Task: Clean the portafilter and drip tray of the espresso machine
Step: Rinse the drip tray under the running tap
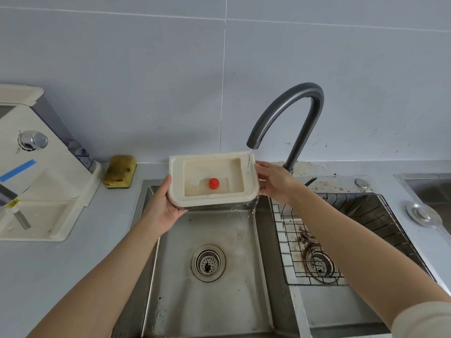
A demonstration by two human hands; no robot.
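I hold a cream plastic drip tray [178, 181] with a red float knob [213, 183] in its middle, above the left sink basin [234, 245]. My left hand [164, 203] grips its left lower edge, and my right hand [273, 181] grips its right edge. Water runs from the dark curved faucet [288, 113] onto the tray's far right corner and spills off the right side into the basin. The cream espresso machine [41, 172] stands on the counter at the left. No portafilter shows clearly.
A worn yellow sponge [119, 174] lies on the counter behind the sink's left corner. The right basin holds a wire rack [341, 215] with coffee grounds around its drain [319, 264]. A metal sink plug [423, 214] rests on the counter at the right.
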